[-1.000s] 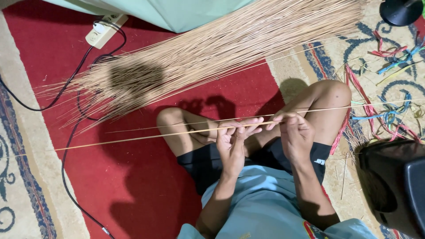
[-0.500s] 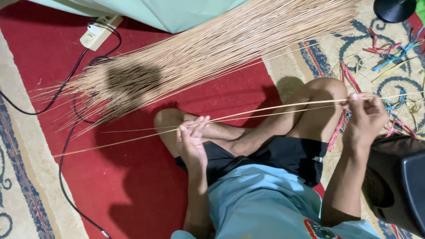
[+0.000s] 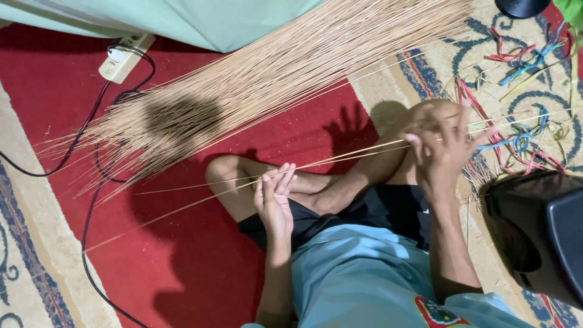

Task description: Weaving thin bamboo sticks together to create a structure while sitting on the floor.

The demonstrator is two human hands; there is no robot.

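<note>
My left hand (image 3: pixel 274 197) pinches a few thin sticks (image 3: pixel 340 159) over my crossed legs; my right hand (image 3: pixel 442 146) grips them farther along, above the knee. To run them well, I'd keep them taut and together, sliding with light pressure. Their long axis runs from lower left over the red carpet (image 3: pixel 200 273) up to the right, near the big stick bundle (image 3: pixel 273 79).

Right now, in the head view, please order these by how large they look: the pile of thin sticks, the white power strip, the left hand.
1. pile of thin sticks, by far the largest.
2. left hand.
3. white power strip, a little smaller than the hand, though it lies farther from the camera.
</note>
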